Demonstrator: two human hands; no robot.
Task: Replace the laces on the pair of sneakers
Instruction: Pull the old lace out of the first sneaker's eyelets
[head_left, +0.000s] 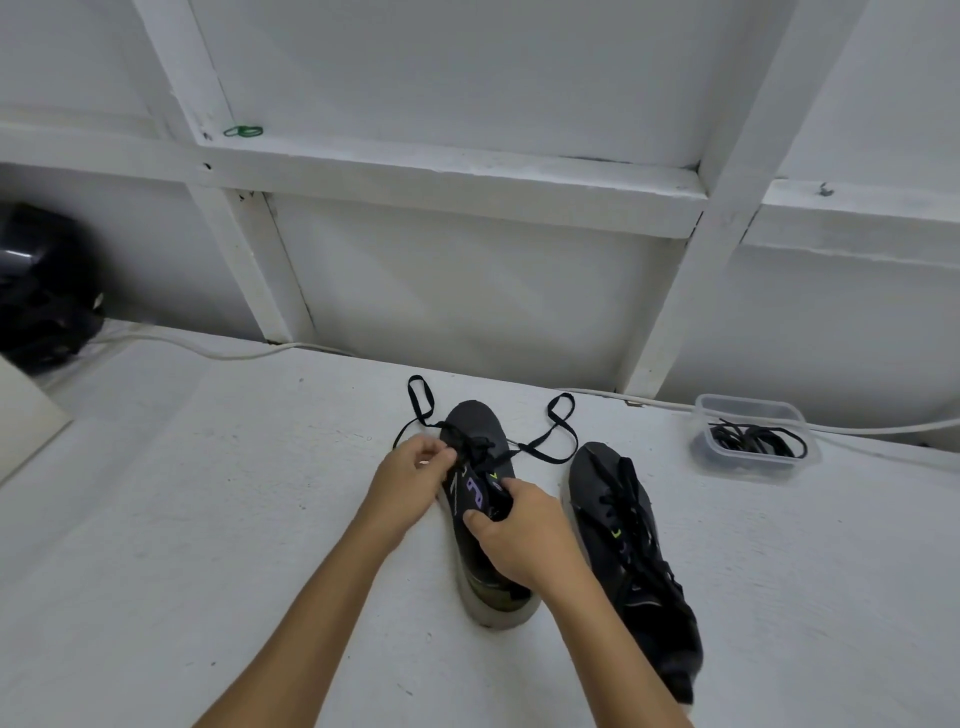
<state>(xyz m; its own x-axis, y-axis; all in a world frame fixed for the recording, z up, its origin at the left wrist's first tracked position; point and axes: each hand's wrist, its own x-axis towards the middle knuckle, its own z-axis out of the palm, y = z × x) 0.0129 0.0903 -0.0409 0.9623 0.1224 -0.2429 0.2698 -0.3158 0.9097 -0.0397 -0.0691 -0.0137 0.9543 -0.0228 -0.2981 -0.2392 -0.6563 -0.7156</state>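
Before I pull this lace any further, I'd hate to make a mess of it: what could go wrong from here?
1. The loose lace ends lie looped on the table either side of the toe; a hard pull by the left hand might tighten a loop into a knot.
2. The right hand pins only the tongue of the left sneaker, so the shoe could slide.
3. The tub of spare laces sits close to the right sneaker; a swinging lace might snag there.
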